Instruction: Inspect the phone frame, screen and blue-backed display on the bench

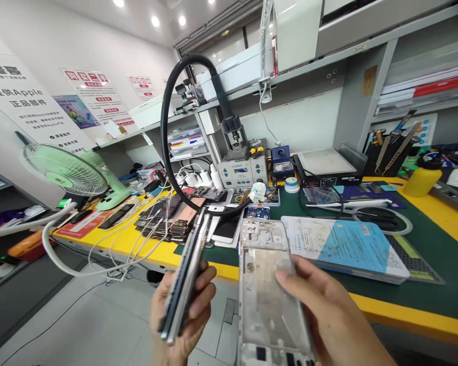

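My left hand (183,310) is closed around a thin phone screen panel (187,269), held edge-on and pointing up toward the bench. My right hand (328,310) grips a silver phone middle frame (265,284) from its right side, thumb lying across the bare metal face. Both parts hang in front of the yellow bench edge (404,320), side by side and a little apart.
On the green mat (435,254) lie a blue-and-white paper sheet (347,246), a hot-air station (242,170) with a black hose (168,127), a heating plate (324,165), stacked phones (175,218) and white cables. A green fan (66,170) stands left, a yellow bottle (422,180) right.
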The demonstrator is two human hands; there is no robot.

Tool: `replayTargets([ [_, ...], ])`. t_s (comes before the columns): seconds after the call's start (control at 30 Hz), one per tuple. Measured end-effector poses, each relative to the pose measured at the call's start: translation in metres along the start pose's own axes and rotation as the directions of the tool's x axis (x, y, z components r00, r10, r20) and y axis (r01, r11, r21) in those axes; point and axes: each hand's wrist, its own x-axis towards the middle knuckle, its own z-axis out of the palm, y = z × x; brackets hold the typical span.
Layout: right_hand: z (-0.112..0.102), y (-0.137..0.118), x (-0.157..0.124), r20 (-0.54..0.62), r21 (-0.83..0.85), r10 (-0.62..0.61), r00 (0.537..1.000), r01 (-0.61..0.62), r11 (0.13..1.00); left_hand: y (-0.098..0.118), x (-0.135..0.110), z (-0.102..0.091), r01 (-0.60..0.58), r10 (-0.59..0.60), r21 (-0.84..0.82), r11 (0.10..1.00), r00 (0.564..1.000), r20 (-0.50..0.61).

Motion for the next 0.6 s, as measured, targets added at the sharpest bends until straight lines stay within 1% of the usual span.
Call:
replayTargets([
  [0.07,0.001,-0.012,0.000,-0.112,-0.079,0.001,0.994,-0.010,0.997,-0.003,0.002,-0.005,-0.017,0.035,0.159,0.987,0.993,-0.113],
  [0.13,0.005,-0.020,0.002,-0.170,-0.170,-0.024,0.985,-0.006,0.985,-0.010,0.002,-0.011,-0.006,0.074,0.274,0.962,0.968,-0.239],
  [0.2,0.013,-0.022,0.008,-0.144,-0.230,-0.045,0.988,0.011,0.973,-0.021,0.001,-0.015,-0.008,0.134,0.351,0.936,0.933,-0.335],
  [0.23,0.016,-0.020,0.012,-0.114,-0.259,-0.057,0.992,0.025,0.966,-0.026,0.002,-0.016,-0.017,0.166,0.383,0.924,0.918,-0.360],
  [0.3,0.023,-0.012,0.021,-0.058,-0.332,-0.108,0.992,0.083,0.940,-0.035,0.003,-0.017,-0.030,0.212,0.435,0.900,0.902,-0.376],
  [0.4,0.029,0.000,0.036,-0.018,-0.429,-0.196,0.981,0.169,0.887,-0.041,0.007,-0.019,-0.018,0.233,0.488,0.873,0.893,-0.384],
  [0.5,0.030,0.008,0.045,0.003,-0.487,-0.243,0.970,0.214,0.847,-0.041,0.010,-0.024,-0.001,0.252,0.523,0.853,0.877,-0.409],
  [0.6,0.029,0.013,0.051,-0.002,-0.550,-0.277,0.961,0.230,0.803,-0.043,0.011,-0.030,0.005,0.267,0.537,0.843,0.864,-0.427],
])
